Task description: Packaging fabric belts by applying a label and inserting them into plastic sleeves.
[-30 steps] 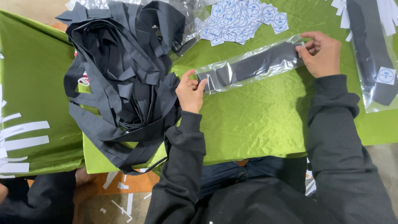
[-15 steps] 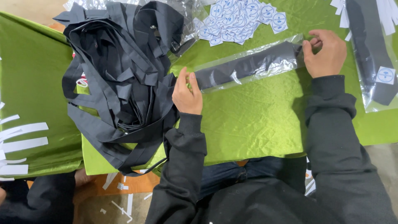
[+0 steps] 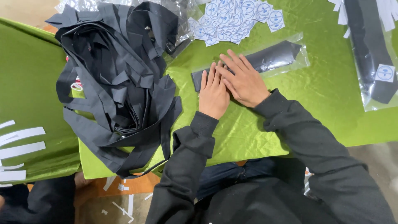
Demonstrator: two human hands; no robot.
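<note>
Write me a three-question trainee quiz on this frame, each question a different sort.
1. True or false: both hands, left hand and right hand, lie flat on the bagged tie.
2. What lies left of the hands on the green cloth? A) a heap of black ties B) a stack of boxes C) a pair of scissors
3. Fill in: above the bagged tie lies a pile of round-printed white ____.

Key: 1 true; 2 A; 3 stickers.
</note>
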